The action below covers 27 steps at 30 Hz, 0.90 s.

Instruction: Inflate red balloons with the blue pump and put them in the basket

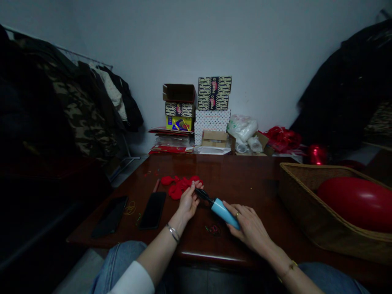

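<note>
My right hand [245,224] is wrapped round the light blue barrel of a hand balloon pump [224,212]. The pump lies tilted over the table, its black nozzle pointing up and left. At the nozzle's tip my left hand [189,200] is closed, thumb and fingers pinching there. Whether a balloon's neck is also between those fingers I cannot make out. Just behind the left fingers, flat red balloons [176,191] lie in a loose pile on the dark wooden table [245,175].
Two dark phones [152,210] and yellow rubber bands [130,208] lie to the left. Small coloured bands [213,230] sit near the front edge. At right a wicker basket [306,212] holds an inflated red balloon [358,200]. Boxes [212,122] and plastic bags [243,127] stand at the back.
</note>
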Each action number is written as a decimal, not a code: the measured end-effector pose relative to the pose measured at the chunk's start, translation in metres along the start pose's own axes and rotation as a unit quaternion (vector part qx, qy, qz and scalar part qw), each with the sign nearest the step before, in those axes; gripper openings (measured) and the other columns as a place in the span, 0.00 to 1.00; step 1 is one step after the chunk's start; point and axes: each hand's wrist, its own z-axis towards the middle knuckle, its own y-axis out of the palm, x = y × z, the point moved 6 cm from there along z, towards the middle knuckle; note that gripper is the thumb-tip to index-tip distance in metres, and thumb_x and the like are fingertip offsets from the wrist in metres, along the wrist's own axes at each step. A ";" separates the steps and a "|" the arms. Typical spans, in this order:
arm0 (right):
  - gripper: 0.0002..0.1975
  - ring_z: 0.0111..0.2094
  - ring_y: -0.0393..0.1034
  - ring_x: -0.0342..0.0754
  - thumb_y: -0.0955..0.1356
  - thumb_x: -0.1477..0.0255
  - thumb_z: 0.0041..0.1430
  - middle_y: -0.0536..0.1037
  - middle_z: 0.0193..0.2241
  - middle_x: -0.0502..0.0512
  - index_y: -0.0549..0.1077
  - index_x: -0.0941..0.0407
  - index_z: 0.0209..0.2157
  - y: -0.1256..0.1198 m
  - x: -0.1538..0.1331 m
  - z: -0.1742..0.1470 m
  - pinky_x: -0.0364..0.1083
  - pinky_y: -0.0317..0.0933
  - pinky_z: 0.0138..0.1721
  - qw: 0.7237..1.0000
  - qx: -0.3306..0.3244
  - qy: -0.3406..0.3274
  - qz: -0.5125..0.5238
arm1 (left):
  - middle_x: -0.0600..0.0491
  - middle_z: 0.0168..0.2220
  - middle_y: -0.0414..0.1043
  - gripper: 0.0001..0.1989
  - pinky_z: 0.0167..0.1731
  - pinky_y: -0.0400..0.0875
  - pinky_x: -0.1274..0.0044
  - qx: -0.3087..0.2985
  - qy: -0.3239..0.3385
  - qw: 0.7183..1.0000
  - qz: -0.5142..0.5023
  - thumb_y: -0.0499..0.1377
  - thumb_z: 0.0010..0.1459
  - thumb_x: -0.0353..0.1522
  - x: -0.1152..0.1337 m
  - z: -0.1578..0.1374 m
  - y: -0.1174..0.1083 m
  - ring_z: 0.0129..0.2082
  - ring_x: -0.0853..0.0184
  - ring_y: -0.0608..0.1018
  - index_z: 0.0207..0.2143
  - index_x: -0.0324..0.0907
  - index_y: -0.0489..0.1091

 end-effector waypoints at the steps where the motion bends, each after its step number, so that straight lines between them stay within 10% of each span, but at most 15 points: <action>1: 0.32 0.43 0.67 0.50 0.65 0.70 0.55 0.71 0.45 0.54 0.52 0.49 0.61 0.001 0.000 0.000 0.50 0.59 0.44 1.000 -0.002 0.002 0.004 | 0.47 0.51 0.70 0.14 0.42 0.67 0.74 -0.010 -0.002 1.000 0.003 0.60 0.54 0.40 -0.002 0.000 0.000 0.50 0.62 0.72 0.42 0.44 0.71; 27: 0.33 0.46 0.64 0.50 0.64 0.69 0.56 0.69 0.47 0.55 0.50 0.49 0.62 0.014 -0.003 -0.001 0.50 0.56 0.47 0.995 -0.046 0.043 0.079 | 0.42 0.50 0.70 0.22 0.45 0.67 0.70 -0.016 -0.011 1.000 -0.014 0.56 0.54 0.47 -0.011 -0.008 0.011 0.48 0.59 0.73 0.42 0.40 0.71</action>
